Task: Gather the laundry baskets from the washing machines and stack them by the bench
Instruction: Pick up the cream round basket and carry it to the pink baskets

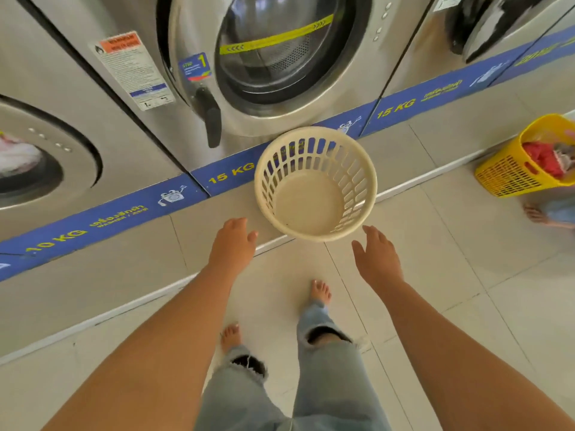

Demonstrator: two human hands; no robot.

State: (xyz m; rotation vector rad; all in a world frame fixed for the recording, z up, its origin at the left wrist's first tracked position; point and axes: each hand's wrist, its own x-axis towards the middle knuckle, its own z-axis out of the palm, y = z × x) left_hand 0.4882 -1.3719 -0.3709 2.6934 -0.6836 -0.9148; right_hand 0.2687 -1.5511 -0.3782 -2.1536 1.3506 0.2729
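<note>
We've got the cream basket sitting on the raised tiled step right in front of the middle washing machine, the one marked 15 KG, with its near edge hanging slightly over the step's lip. It's empty, round, slotted plastic, so our guess is it weighs next to nothing and flexes a bit if squeezed. The smooth sides could slip, so the rolled rim on either side looks like the place to take hold.

Our left hand and right hand are both reaching in, fingers spread loose, each grip empty and just short of the basket, one per side.

Pale glossy floor tiles below, and we're barefoot, so maybe slick. Off to the right a yellow basket with clothes in it stands by someone else's foot. No bench in view.
</note>
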